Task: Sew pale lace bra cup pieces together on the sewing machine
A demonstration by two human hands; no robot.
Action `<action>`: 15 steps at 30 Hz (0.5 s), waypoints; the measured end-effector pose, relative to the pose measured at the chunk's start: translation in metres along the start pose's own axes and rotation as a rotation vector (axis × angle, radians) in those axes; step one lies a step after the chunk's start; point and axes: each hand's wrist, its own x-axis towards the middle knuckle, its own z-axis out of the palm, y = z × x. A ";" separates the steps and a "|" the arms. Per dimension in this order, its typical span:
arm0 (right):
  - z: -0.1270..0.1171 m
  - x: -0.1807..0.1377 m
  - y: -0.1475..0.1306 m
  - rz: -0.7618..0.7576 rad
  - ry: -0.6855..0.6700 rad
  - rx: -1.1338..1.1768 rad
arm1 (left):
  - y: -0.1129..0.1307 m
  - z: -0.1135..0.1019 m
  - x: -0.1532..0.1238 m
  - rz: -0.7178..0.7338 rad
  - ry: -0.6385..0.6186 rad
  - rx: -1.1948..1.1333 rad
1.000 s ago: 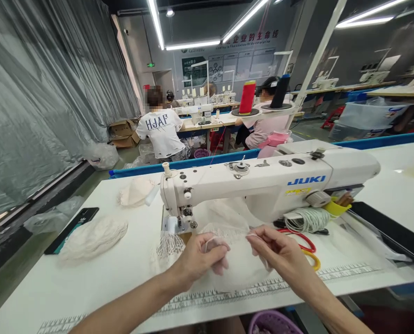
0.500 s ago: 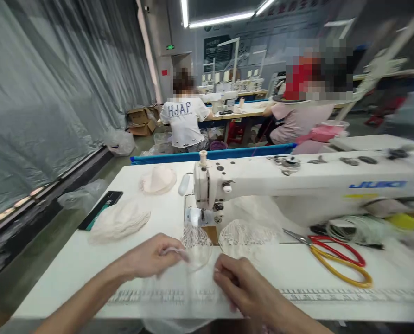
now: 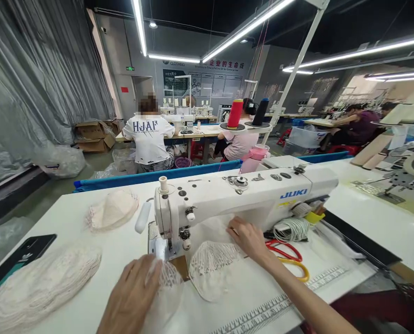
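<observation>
My left hand [image 3: 132, 290] lies over a sheer white lace piece [image 3: 170, 278] just in front of the sewing machine's needle area, fingers stretched and flat on it; its thumb is hidden. Under the machine's arm, my right hand [image 3: 248, 239] has its bent fingers closed on sheer white fabric [image 3: 213, 228], fingertips partly hidden. Between the hands a rounded lace cup piece [image 3: 212, 269] with a fringed upper edge lies on the table. The white sewing machine [image 3: 210, 199] stands behind. Scissors [image 3: 293, 262] with red and yellow handles lie beneath my right forearm.
Stacked cream cup pieces [image 3: 47, 283] lie at left beside a dark phone-like object [image 3: 33, 248]; another small stack [image 3: 112, 208] sits farther back. A coil of pale cord [image 3: 292, 228] rests right of the machine. A printed ruler [image 3: 262, 313] runs along the front edge. Co-workers sit beyond.
My view has turned to the right. My right hand has moved away from the left, up to the fabric under the machine's arm. My left hand has flattened over the lace piece.
</observation>
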 end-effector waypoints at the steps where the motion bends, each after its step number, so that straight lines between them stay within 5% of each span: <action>1: -0.002 -0.002 0.000 -0.024 0.028 0.022 | 0.007 -0.003 0.004 0.062 0.047 -0.014; 6: -0.051 -0.036 -0.018 -0.177 0.267 0.253 | 0.040 -0.009 0.021 0.164 0.100 -0.306; 9: -0.088 -0.064 -0.028 -0.179 0.373 0.424 | 0.059 -0.016 0.041 0.022 0.019 -0.547; 15: -0.114 -0.087 -0.044 -0.078 -0.175 0.655 | 0.097 -0.041 0.101 -0.332 -0.320 -1.104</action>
